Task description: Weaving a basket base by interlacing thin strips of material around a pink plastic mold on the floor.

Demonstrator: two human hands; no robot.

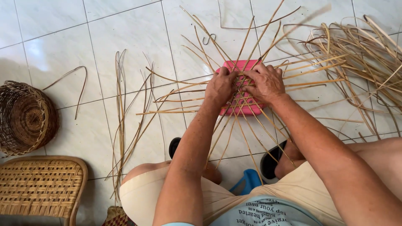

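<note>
On the white tiled floor (125,29): flat pink plastic board (242,65), crossed thin tan cane strips (234,125) radiating over it.
Left hand (220,86): on the board's left side, fingers curled, pinching strips.
Right hand (266,83): on the board's right side, fingers bent, pressing strips down.
Far left of board: round dark woven basket (26,118).
Right of board: loose pile of cane strips (360,54).

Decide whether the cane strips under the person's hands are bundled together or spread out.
Spread out: the cane strips fan outward in all directions from the pink board, where both hands press their crossing.

Glossy white tiled floor (63,37); woven chair seat (39,186) at lower left.
</note>
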